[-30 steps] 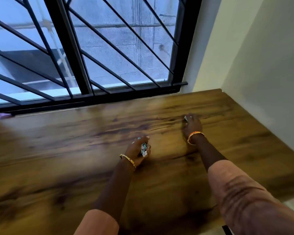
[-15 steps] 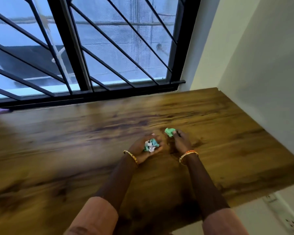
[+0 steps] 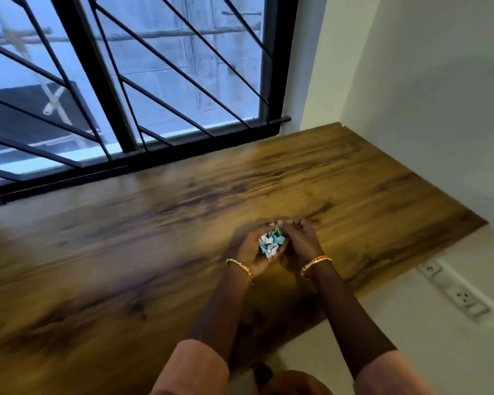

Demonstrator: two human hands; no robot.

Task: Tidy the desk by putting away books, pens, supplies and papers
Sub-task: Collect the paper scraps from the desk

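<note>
Stretching across the lower half of the view from the far left, the wooden bench (image 3: 103,252) shows a dark, streaked grain and is blurred at its left end. Behind it runs a window with black metal bars (image 3: 92,81), its dark sill meeting the bench's back edge; a small purple sliver sits at the extreme left edge by the sill, too little of it in view to identify.

Near the middle of the bench, toward its front, the person's two hands are brought together. The left hand (image 3: 250,252) is cupped palm-up, fingers curled partway, cradling a small heap of crumpled paper scraps (image 3: 271,242) in teal and white. A gold bangle (image 3: 240,266) circles that wrist. The right hand (image 3: 300,240) presses in against the same heap from the other side, its fingers bent over the top of the scraps and meeting the left fingertips, so the scraps are enclosed between both hands just above the bench surface. An orange-and-gold bangle (image 3: 315,263) is on the right wrist. Both forearms emerge from salmon-pink sleeves (image 3: 194,366) at the bottom.

Further right, the bench ends against a pale wall (image 3: 425,109) in the corner. Below its right edge, a white socket strip (image 3: 457,292) is mounted on the wall.
</note>
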